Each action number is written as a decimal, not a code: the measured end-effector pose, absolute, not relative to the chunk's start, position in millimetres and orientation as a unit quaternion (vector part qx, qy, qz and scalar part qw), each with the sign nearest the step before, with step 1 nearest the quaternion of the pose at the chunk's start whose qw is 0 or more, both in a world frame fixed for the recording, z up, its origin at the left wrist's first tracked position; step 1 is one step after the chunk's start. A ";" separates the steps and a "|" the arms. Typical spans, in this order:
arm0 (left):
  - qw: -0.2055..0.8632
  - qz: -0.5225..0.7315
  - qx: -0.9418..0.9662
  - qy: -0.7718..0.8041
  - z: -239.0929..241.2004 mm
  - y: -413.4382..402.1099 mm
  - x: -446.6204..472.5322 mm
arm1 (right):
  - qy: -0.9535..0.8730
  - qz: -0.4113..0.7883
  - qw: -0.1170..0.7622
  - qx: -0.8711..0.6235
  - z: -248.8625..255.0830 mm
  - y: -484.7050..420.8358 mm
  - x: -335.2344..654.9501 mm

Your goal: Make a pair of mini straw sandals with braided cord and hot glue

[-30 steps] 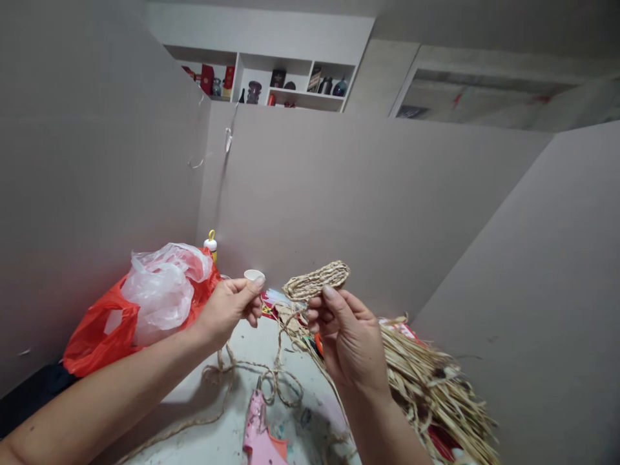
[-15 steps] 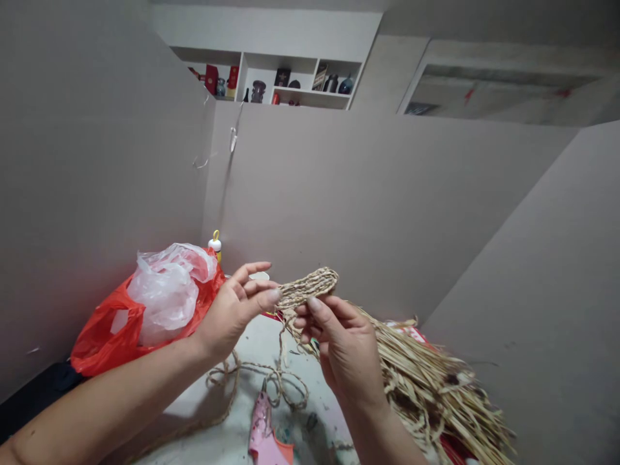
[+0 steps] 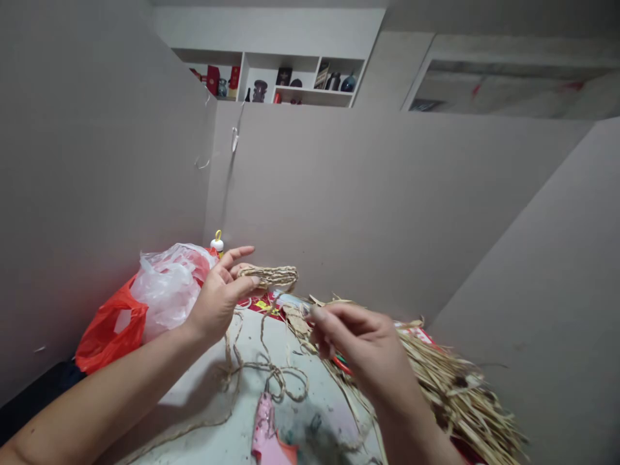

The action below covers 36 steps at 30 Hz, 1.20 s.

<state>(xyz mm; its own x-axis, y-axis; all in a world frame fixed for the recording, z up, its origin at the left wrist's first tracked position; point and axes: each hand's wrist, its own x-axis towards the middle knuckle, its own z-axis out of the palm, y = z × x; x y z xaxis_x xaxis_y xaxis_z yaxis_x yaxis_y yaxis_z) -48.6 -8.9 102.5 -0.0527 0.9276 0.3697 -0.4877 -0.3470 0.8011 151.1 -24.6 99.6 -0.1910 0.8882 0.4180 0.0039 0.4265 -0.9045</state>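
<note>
My left hand (image 3: 216,294) pinches one end of a flat, oblong coil of twisted straw cord (image 3: 274,276) between thumb and fingers, with its index finger stretched out. From the coil a length of the same cord (image 3: 263,332) hangs down to the white tabletop (image 3: 203,394) and lies there in loose loops. To the right of the coil and apart from it is my right hand (image 3: 363,342), thumb and fingertips pressed together. Whether anything small is in that pinch is hidden. Below the loops lies a pink glue gun (image 3: 266,429), its nozzle close to the cord.
A large bundle of dry straw (image 3: 465,394) lies on the right, partly behind my right forearm. On the left are a red plastic bag (image 3: 104,332) with a white plastic bag (image 3: 165,297) and a white-capped bottle (image 3: 217,244). A grey partition (image 3: 363,213) rises behind the table.
My right hand has let go of the coil and moved right and down, away from it. My left hand has drawn the coil to the left and slightly turned it.
</note>
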 end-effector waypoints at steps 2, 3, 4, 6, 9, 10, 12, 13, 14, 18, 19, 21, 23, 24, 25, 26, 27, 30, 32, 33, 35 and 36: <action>0.509 0.681 0.461 0.255 106.1 -7.9 -53.0 | -0.645 0.335 0.589 -0.353 104.3 -25.7 158.8; 0.507 0.677 0.466 0.260 107.2 -8.0 -54.3 | -0.638 0.305 0.610 -0.358 105.4 -25.7 160.6; 0.506 0.672 0.473 0.263 107.7 -8.4 -54.8 | -0.633 0.288 0.621 -0.362 105.7 -25.3 160.8; 0.506 0.658 0.489 0.269 107.3 -9.9 -53.9 | -0.640 0.282 0.614 -0.366 104.2 -23.7 157.0; 0.516 0.628 0.518 0.267 104.5 -13.2 -48.9 | -0.675 0.339 0.548 -0.361 99.4 -21.6 144.8; 0.517 0.620 0.527 0.266 103.4 -14.2 -47.0 | -0.682 0.368 0.523 -0.354 97.8 -21.3 140.3; 0.511 0.613 0.540 0.269 101.3 -15.7 -43.8 | -0.684 0.436 0.479 -0.335 95.1 -21.6 132.3; 0.506 0.611 0.545 0.273 100.5 -16.1 -42.9 | -0.679 0.468 0.463 -0.326 94.0 -22.0 129.1; 0.502 0.609 0.550 0.275 99.9 -16.3 -42.6 | -0.671 0.492 0.454 -0.319 93.1 -22.3 126.6; 0.517 0.576 0.574 0.266 99.1 -15.4 -44.7 | -0.653 0.518 0.449 -0.322 91.6 -22.5 123.3; 0.530 0.562 0.576 0.267 99.1 -15.0 -45.3 | -0.656 0.516 0.447 -0.321 91.7 -22.2 123.6; 0.558 0.534 0.571 0.277 99.0 -14.6 -45.5 | -0.663 0.512 0.443 -0.318 92.6 -21.8 124.5; 0.576 0.518 0.566 0.282 98.2 -14.8 -44.5 | -0.665 0.512 0.442 -0.318 93.7 -21.8 124.9; 0.580 0.515 0.565 0.279 97.7 -15.1 -43.8 | -0.663 0.514 0.440 -0.319 94.2 -22.0 124.7; 0.581 0.517 0.566 0.274 97.2 -15.5 -43.1 | -0.661 0.518 0.438 -0.320 94.5 -22.2 124.4; 0.577 0.522 0.567 0.269 96.9 -15.9 -42.7 | -0.657 0.526 0.436 -0.319 94.7 -22.5 123.9; 0.572 0.531 0.566 0.266 96.8 -16.4 -42.6 | -0.652 0.536 0.434 -0.316 94.6 -22.7 123.3; 0.552 0.565 0.556 0.259 97.8 -17.0 -43.8 | -0.639 0.559 0.434 -0.302 93.8 -22.7 121.6; 0.545 0.578 0.550 0.258 98.7 -16.5 -45.5 | -0.644 0.553 0.439 -0.294 93.5 -22.5 121.1; 0.545 0.578 0.550 0.256 99.0 -15.8 -46.6 | -0.648 0.546 0.444 -0.293 93.6 -22.2 121.3; 0.551 0.568 0.558 0.250 99.5 -14.0 -49.1 | -0.655 0.527 0.452 -0.298 94.4 -21.6 122.5; 0.553 0.559 0.566 0.246 100.0 -13.0 -50.6 | -0.659 0.518 0.452 -0.304 95.0 -21.3 123.6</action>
<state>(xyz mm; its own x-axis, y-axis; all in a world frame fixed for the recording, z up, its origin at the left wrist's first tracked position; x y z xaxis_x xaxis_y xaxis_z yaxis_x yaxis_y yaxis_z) -50.6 -13.0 100.0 0.2527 0.8977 0.3609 -0.3397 -0.2669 0.9019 123.6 -21.3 95.0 -0.4055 0.8698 0.2810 -0.0673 0.2782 -0.9582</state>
